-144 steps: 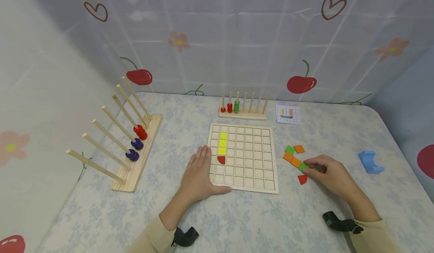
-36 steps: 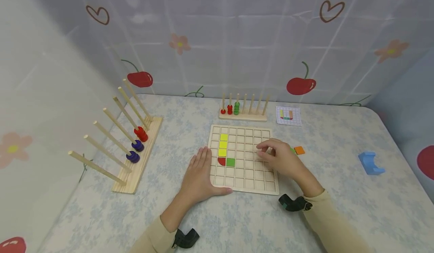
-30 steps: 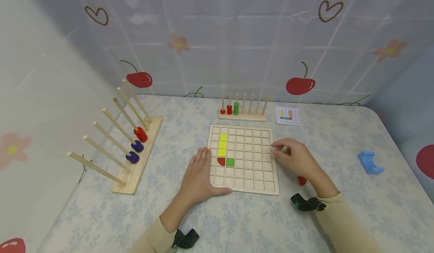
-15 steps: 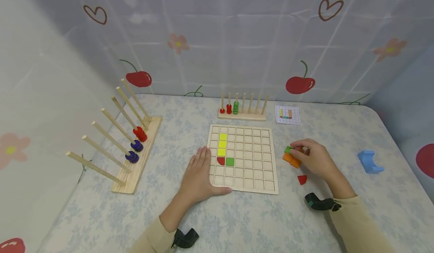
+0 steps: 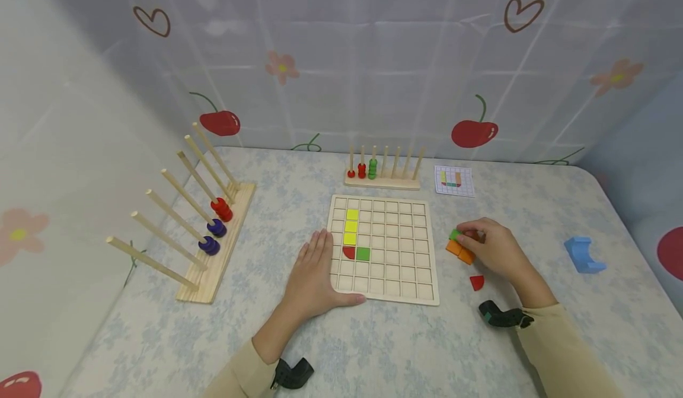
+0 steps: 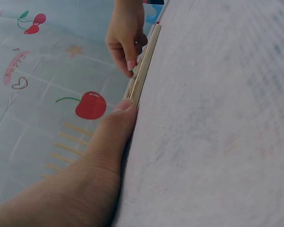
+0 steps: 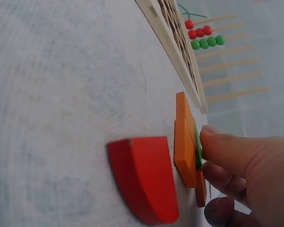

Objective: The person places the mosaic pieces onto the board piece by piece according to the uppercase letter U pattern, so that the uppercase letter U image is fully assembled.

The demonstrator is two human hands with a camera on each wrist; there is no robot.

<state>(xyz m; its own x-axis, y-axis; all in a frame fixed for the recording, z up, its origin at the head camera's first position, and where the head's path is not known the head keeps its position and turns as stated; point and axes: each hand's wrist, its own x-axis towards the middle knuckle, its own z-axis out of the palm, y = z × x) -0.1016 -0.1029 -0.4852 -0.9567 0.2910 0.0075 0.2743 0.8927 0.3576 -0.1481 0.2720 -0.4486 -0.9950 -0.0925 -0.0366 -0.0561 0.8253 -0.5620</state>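
My left hand (image 5: 310, 282) lies with straight fingers along the left edge of the wooden grid board (image 5: 405, 261), its thumb at the near edge. On the board sit yellow square tiles (image 5: 351, 226) in a column, a red quarter-round tile (image 5: 349, 252) below them and a green square tile (image 5: 363, 254) beside that. Right of the board, my right hand (image 5: 493, 248) pinches a loose green tile (image 5: 455, 235) between thumb and fingers. Orange tiles (image 5: 460, 252) lie against it, and a red quarter-round block (image 7: 146, 177) lies nearer me.
A large peg rack (image 5: 235, 232) with red and blue beads stands at the left. Behind the board is a smaller peg rack (image 5: 381, 181). A pattern card (image 5: 454, 181) lies at the back right, and a blue block (image 5: 583, 254) farther right.
A green tile now sits beside the red one on the board. My right hand went from the loose tiles to the board and back to them. The left hand stayed put.
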